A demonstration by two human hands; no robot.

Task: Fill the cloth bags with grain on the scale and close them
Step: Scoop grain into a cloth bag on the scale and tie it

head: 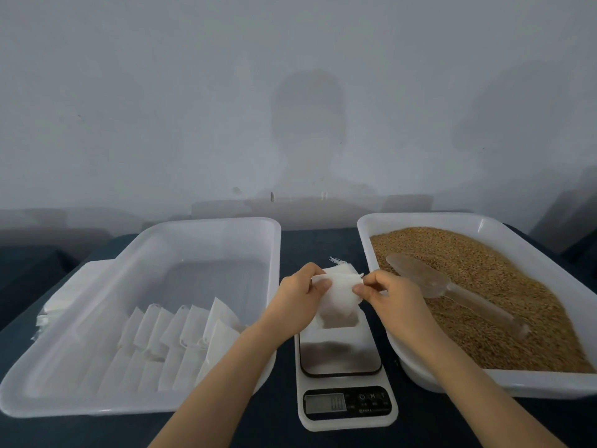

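Hanging over the far end of the scale (342, 383), a cloth bag (339, 299) is pinched at its top edge by the left hand (298, 300) and the right hand (387, 294) — contact with the platform cannot be told. The readout is blurred. Flat bags (181, 337) are lined up in the left tub (97, 405); grain (504, 279) and a clear scoop (452, 292) are held in the right tray (549, 384).

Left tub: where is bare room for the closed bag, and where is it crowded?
In the left tub the far half, between the back wall and the row of bags, is bare. Its near right corner is crowded. The scale platform is bare on the near side of the cloth bag that the left hand and right hand pinch. The grain tray is full.
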